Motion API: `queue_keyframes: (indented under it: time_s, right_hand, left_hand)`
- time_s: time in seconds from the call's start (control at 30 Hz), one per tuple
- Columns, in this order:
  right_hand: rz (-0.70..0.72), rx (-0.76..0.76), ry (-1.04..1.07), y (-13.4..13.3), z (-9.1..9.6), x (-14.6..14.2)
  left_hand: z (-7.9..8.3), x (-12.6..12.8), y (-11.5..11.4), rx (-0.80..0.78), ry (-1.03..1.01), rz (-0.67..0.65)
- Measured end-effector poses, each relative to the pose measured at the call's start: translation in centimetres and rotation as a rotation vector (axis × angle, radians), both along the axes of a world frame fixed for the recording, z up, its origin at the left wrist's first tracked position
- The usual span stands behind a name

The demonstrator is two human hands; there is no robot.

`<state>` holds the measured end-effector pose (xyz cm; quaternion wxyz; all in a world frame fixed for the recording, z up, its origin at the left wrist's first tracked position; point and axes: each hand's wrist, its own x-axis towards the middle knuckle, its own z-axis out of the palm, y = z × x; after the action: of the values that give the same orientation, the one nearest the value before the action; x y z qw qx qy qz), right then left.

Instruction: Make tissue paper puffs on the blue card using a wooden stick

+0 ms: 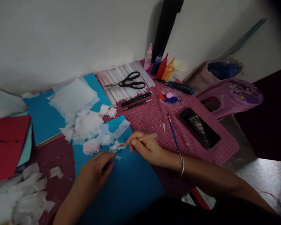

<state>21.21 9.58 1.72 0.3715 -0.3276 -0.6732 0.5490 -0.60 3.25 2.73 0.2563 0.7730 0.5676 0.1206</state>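
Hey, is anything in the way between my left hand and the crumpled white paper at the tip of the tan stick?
Nothing visible stands between your left hand and the crumpled white paper. The tan stick, in your right hand, comes in from the right.

A person's two bare hands, a left hand (96, 168) and a right hand (147, 148), have slender fingers, their nails too blurred to make out. The left forearm (71, 195) and right forearm (206, 172) are bare. Around the right wrist sits a thin, pale, silvery bracelet (182, 163), seemingly of two narrow strands. Plain black clothing (192, 211) shows at the near edge, its details lost in shadow.
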Motion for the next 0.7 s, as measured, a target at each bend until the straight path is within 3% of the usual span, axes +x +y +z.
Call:
queue_keyframes:
  time_s: [0.1,0.23,0.33,0.43,0.57,0.63,0.7]
  right_hand:
    - [-0.025,-0.177,0.123,0.2,-0.6,0.2]
    - [-0.013,-0.236,0.167,0.4,-1.2,0.3]
    - [-0.029,-0.230,0.169,0.4,-1.2,0.4]
    - [-0.040,-0.236,0.170,0.4,-1.0,0.5]
    - [-0.045,-0.275,0.186,0.5,-1.2,0.6]
    - [-0.048,-0.284,0.190,0.6,-1.5,0.6]
    - [-0.047,-0.293,0.190,0.7,-1.7,0.7]
  left_hand:
    - [-1.2,0.2,-0.6,0.139,0.170,-0.087]
    - [-1.9,0.9,-0.5,0.281,0.314,-0.183]
    - [-1.9,1.4,-0.6,0.284,0.346,-0.200]
    - [-1.7,1.2,-1.9,0.192,0.286,-0.209]
    - [-0.8,-1.5,-4.5,0.098,0.116,-0.225]
    - [-0.4,-3.9,-5.5,0.163,0.099,-0.173]
    - [-0.1,-6.4,-5.8,0.226,0.158,-0.032]
